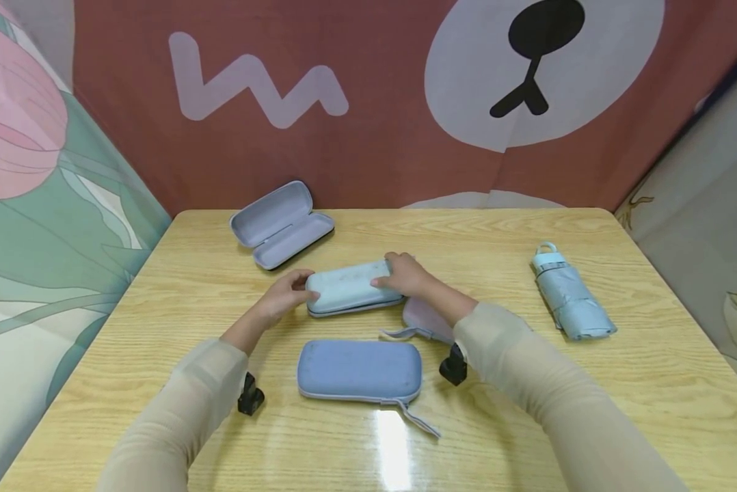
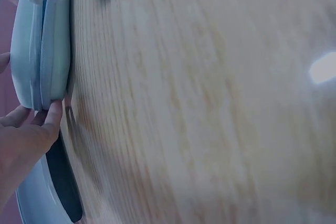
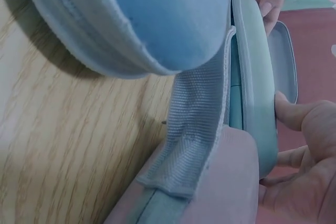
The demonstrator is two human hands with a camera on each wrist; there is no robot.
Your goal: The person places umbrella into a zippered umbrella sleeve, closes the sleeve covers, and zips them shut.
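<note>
A pale mint-green glasses case (image 1: 346,285) lies crosswise at mid-table, its long front edge towards me. My left hand (image 1: 282,297) holds its left end, thumb at the front corner and fingers behind. At the right end my right hand (image 1: 407,275) grips it, thumb on the lid. In the right wrist view, a narrow gap shows along the seam of the mint case (image 3: 257,77). A blue zipped case (image 1: 359,369) with a strap lies nearer to me. Partly hidden under my right forearm is a pinkish case (image 1: 422,318) with a grey strap.
An opened grey glasses case (image 1: 282,225) stands at the back left, lid raised. On the right side of the wooden table (image 1: 516,430) lies a folded light-blue umbrella (image 1: 571,297). A printed reddish cloth (image 1: 374,157) hangs behind the table.
</note>
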